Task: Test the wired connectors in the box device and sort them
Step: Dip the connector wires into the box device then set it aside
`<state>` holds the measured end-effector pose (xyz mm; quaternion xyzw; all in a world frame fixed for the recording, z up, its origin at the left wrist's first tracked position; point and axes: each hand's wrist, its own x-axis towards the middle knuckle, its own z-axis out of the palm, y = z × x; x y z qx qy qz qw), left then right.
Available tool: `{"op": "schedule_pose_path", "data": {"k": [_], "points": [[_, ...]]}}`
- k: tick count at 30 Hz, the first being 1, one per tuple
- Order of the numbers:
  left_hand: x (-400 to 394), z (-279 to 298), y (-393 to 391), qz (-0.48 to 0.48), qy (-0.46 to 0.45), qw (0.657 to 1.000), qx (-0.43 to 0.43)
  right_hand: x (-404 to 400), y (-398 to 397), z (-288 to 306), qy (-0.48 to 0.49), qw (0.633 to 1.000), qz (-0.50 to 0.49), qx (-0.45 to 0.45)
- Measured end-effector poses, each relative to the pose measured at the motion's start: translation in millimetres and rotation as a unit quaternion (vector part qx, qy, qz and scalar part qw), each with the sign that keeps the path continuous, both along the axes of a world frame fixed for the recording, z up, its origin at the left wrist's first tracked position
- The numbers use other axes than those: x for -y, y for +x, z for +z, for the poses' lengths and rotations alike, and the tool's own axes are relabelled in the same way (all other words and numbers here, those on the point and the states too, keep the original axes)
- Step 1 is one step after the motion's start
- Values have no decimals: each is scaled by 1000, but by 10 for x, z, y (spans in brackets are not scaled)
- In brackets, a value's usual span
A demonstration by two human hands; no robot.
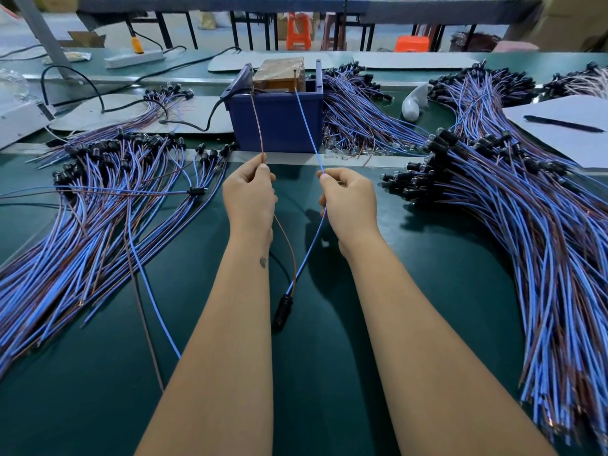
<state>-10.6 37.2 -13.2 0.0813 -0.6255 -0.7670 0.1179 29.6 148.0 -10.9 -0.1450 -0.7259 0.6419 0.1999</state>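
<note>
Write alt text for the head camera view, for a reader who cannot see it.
A left hand pinches a brown wire and a right hand a blue wire, both leading up to a blue box device. Their black connector hangs between the forearms; wire piles flank a green table.

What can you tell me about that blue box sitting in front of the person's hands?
The blue box looks like plastic, open-topped, standing upright on the green bench beyond both hands. A brown block sits inside it. A black cable enters at its left side. A brown wire pinched by the left hand and a blue wire pinched by the right hand reach up to its top.
</note>
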Motion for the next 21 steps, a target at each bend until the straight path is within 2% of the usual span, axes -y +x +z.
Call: {"op": "schedule_pose_path", "data": {"k": [21], "points": [[0, 4, -3, 1, -7, 1000, 0, -5, -2, 18, 20, 1000, 4, 4]]}}
